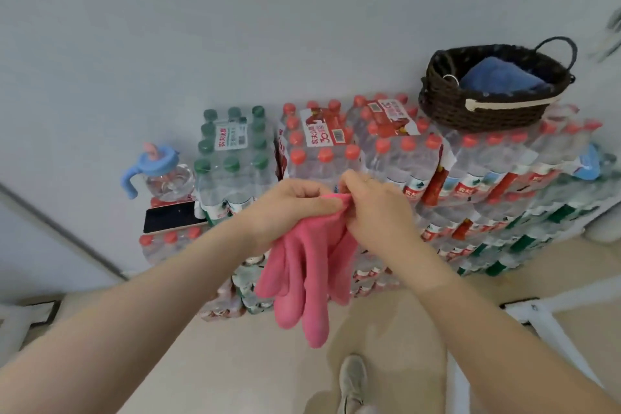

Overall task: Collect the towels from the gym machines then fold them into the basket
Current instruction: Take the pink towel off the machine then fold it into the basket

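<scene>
Here, both hands meeting at chest height, holding up a pink towel (307,265) in front of stacked water-bottle packs (386,158). Left hand (285,208) gripping the towel's upper edge, fingers curled round the cloth. Right hand (373,208) pinching the same top edge just beside it, fingers closed on a fold. Towel hanging down bunched, in loose vertical folds, lower end dangling above the pale floor (386,329). Dark woven basket (477,111) sitting on top of the red-capped packs, up and to the right, well apart from the hands; blue towel (500,77) lying inside it. Green-capped pack (232,144) standing left of the red-capped ones. Blue-lidded jug (158,171) and a dark phone (173,218) resting on lower packs at far left. Shoe (353,380) showing on the floor below the towel.
</scene>
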Demonstrator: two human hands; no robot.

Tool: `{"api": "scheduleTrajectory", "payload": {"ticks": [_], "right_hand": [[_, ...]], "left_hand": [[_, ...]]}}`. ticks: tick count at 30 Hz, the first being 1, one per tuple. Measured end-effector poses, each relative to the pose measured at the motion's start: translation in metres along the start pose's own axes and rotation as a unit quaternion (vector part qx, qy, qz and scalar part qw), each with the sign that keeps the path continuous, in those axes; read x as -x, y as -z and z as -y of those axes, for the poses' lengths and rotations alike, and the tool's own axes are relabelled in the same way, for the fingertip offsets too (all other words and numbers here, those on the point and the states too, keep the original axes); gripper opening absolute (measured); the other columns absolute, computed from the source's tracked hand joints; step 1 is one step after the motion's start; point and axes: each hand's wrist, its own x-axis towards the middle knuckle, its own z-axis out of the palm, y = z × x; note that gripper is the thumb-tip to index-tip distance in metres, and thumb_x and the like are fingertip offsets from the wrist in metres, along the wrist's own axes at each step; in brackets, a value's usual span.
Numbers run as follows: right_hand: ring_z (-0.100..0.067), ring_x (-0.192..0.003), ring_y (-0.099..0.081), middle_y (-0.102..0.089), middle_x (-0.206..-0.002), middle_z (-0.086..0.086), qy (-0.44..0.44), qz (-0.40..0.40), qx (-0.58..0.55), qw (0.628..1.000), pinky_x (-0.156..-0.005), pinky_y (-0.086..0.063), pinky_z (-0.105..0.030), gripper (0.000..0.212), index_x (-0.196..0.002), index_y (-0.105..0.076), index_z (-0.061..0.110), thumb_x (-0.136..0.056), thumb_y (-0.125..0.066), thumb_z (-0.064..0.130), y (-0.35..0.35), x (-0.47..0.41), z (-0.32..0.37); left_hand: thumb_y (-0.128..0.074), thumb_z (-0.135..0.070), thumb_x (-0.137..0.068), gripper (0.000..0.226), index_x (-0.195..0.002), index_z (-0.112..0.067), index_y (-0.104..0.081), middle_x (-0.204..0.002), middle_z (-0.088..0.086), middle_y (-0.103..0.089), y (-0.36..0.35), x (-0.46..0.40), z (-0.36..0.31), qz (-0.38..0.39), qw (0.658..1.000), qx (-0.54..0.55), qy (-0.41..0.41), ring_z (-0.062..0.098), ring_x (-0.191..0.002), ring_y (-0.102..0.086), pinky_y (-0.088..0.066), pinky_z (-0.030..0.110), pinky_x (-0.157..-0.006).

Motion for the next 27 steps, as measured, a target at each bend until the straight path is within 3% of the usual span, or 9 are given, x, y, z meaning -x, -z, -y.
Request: {"api": "scheduleTrajectory", "payload": {"ticks": [4, 7, 10, 13, 15, 19, 21, 25, 27], "right_hand": [[-0.032, -0.09, -0.059, -0.063, -0.089, -0.008, -0.014, 0.142, 0.077, 0.987, -0.065, -0.029, -0.029, 0.023, -0.062, -0.031, 0.017, -0.078, -0.047, 0.008, -0.024, -0.052, -0.061], [-0.031, -0.085, -0.058, -0.058, -0.08, -0.009, -0.071, 0.165, -0.029, 0.983, -0.061, -0.032, -0.028, 0.022, -0.062, -0.039, 0.02, -0.081, -0.043, 0.01, -0.034, -0.093, -0.089], [-0.025, -0.077, -0.051, -0.054, -0.07, -0.001, -0.047, 0.219, -0.142, 0.964, -0.053, -0.032, -0.021, 0.027, -0.07, -0.048, 0.021, -0.087, -0.037, 0.002, -0.034, -0.132, -0.095], [-0.023, -0.075, -0.051, -0.057, -0.077, -0.009, -0.002, 0.243, -0.187, 0.952, -0.056, -0.032, -0.025, 0.02, -0.083, -0.055, 0.004, -0.088, -0.036, 0.0, -0.029, -0.171, -0.094], [-0.017, -0.071, -0.05, -0.059, -0.077, -0.009, 0.001, 0.254, -0.253, 0.933, -0.063, -0.035, -0.03, 0.022, -0.086, -0.061, 0.0, -0.09, -0.039, 0.004, -0.025, -0.195, -0.089], [-0.011, -0.068, -0.056, -0.064, -0.077, -0.003, -0.049, 0.294, -0.389, 0.871, -0.066, -0.047, -0.028, 0.019, -0.079, -0.068, 0.011, -0.09, -0.057, 0.021, -0.021, -0.238, -0.08], [-0.01, -0.07, -0.06, -0.067, -0.079, -0.002, -0.051, 0.324, -0.329, 0.886, -0.069, -0.05, -0.028, 0.012, -0.085, -0.069, 0.006, -0.084, -0.065, 0.017, -0.026, -0.255, -0.088], [-0.019, -0.076, -0.056, -0.062, -0.08, -0.009, -0.055, 0.306, -0.118, 0.943, -0.062, -0.038, -0.032, 0.013, -0.086, -0.063, 0.001, -0.08, -0.055, 0.009, -0.049, -0.275, -0.109], [-0.022, -0.084, -0.056, -0.062, -0.089, -0.008, -0.078, 0.274, -0.085, 0.955, -0.063, -0.033, -0.03, 0.015, -0.091, -0.063, 0.004, -0.082, -0.051, 0.008, -0.062, -0.28, -0.113]], "left_hand": [[-0.067, -0.01, -0.076, 0.018, -0.06, -0.017, -0.07, -0.057, -0.005, -0.065, 0.03, -0.036, -0.012, 0.002, 0.999, -0.039, 0.03, 0.004, -0.051, -0.058, -0.048, 0.014, -0.052], [-0.066, -0.009, -0.076, 0.01, -0.067, -0.013, -0.067, -0.057, -0.006, -0.064, 0.054, -0.056, -0.023, -0.032, 0.994, -0.091, 0.051, 0.004, -0.05, -0.058, -0.046, 0.013, -0.049], [-0.061, -0.013, -0.071, 0.006, -0.074, -0.015, -0.067, -0.065, -0.005, -0.065, 0.083, -0.073, -0.037, -0.124, 0.983, -0.125, 0.046, 0.007, -0.059, -0.061, -0.049, 0.017, -0.056], [-0.049, -0.021, -0.064, 0.025, -0.078, -0.011, -0.067, -0.074, 0.004, -0.063, 0.118, -0.093, -0.047, -0.27, 0.923, -0.275, 0.022, 0.014, -0.071, -0.055, -0.048, 0.032, -0.071], [-0.048, -0.021, -0.071, 0.024, -0.08, -0.009, -0.066, -0.078, 0.006, -0.061, 0.14, -0.109, -0.06, -0.365, 0.862, -0.351, 0.004, 0.016, -0.075, -0.051, -0.043, 0.025, -0.067], [-0.048, -0.008, -0.082, 0.023, -0.094, -0.007, -0.068, -0.091, 0.011, -0.068, 0.193, -0.148, -0.08, -0.485, 0.777, -0.395, -0.066, 0.024, -0.087, -0.058, -0.037, 0.025, -0.067], [-0.046, -0.01, -0.084, 0.025, -0.101, -0.006, -0.064, -0.099, 0.015, -0.067, 0.22, -0.171, -0.08, -0.524, 0.75, -0.397, -0.07, 0.031, -0.094, -0.058, -0.04, 0.03, -0.074], [-0.046, -0.005, -0.08, 0.042, -0.122, -0.004, -0.051, -0.119, 0.022, -0.053, 0.238, -0.214, -0.043, -0.48, 0.69, -0.541, 0.001, 0.039, -0.111, -0.047, -0.036, 0.045, -0.091], [-0.046, -0.005, -0.066, 0.044, -0.108, -0.003, -0.059, -0.104, 0.022, -0.057, 0.222, -0.234, -0.021, -0.384, 0.709, -0.588, -0.072, 0.042, -0.096, -0.055, -0.044, 0.045, -0.08]]}}
